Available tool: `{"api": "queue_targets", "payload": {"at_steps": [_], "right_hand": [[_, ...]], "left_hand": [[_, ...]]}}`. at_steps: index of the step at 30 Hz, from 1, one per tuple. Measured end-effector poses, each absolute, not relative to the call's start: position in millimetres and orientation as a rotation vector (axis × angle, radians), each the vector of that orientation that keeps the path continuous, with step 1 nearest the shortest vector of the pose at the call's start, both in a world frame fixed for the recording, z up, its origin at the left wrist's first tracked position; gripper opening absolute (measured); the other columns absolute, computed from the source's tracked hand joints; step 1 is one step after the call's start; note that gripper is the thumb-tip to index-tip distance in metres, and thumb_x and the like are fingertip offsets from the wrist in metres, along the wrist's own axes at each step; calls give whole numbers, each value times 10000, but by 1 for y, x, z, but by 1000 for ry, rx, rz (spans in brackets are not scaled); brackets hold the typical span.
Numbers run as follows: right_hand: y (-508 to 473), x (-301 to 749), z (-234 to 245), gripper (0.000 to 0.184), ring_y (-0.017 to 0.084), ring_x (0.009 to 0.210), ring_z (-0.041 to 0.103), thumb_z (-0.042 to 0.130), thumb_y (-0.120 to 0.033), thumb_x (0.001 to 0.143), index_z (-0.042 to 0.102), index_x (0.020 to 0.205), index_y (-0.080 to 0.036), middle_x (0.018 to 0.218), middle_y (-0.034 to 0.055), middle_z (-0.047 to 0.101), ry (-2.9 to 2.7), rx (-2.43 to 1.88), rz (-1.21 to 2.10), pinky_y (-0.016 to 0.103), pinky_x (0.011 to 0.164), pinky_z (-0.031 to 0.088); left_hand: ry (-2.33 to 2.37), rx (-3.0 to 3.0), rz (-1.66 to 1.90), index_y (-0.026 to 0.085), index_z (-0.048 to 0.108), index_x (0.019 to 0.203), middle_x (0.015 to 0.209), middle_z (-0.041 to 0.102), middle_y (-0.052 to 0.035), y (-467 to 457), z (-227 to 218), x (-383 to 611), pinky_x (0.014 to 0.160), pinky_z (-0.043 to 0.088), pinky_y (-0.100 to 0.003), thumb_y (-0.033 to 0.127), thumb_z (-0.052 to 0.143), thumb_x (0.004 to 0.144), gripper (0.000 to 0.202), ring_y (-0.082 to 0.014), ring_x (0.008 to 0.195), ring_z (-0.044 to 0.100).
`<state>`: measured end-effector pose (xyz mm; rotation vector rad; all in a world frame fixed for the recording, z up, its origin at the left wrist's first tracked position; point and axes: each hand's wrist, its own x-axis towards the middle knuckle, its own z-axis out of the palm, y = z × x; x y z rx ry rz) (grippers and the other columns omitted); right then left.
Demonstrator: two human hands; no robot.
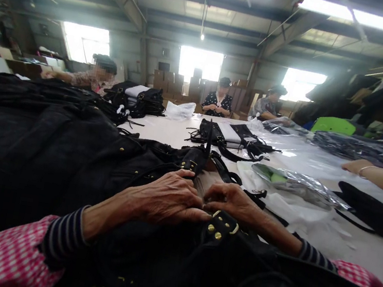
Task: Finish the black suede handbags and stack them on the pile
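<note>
Both hands, left [167, 197] and right [233, 203], together on a black bag [166, 258], grip unclear.

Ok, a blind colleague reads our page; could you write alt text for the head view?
A person's left hand and right hand are close together on a black bag with gold-coloured fittings. Beyond, more black bags lie on a pale table, with three people past it and another person's hand at right.
</note>
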<state>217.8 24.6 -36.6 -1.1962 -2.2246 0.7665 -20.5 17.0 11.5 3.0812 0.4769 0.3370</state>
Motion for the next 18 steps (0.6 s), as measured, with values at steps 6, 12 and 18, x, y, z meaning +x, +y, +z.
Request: {"api": "queue_targets", "payload": {"at_steps": [6, 12, 18], "right_hand": [[27, 210, -37, 92, 145, 699, 588, 624, -153, 833, 708, 806, -175, 729, 1, 637, -2392, -1180, 471, 251, 624, 382], [18, 202, -26, 98, 161, 635, 550, 624, -146, 895, 662, 807, -163, 766, 60, 653, -2673, -1214, 169, 279, 593, 359], [14, 191, -15, 130, 202, 745, 639, 574, -184, 940, 683, 885, -141, 843, 89, 705, -2701, -1340, 122, 281, 642, 409]], "left_hand": [[422, 2982, 166, 219, 647, 949, 903, 703, -13, 19, 11, -19, 827, 370, -293, 436, 308, 1083, 424, -153, 836, 587], [491, 2843, 178, 222, 642, 1032, 1009, 685, -20, 24, 7, -23, 855, 366, -287, 360, 219, 1096, 449, -167, 943, 585], [559, 2767, 136, 218, 635, 922, 968, 695, -2, 19, 12, -19, 884, 362, -287, 436, 267, 1086, 459, -161, 941, 606]]}}
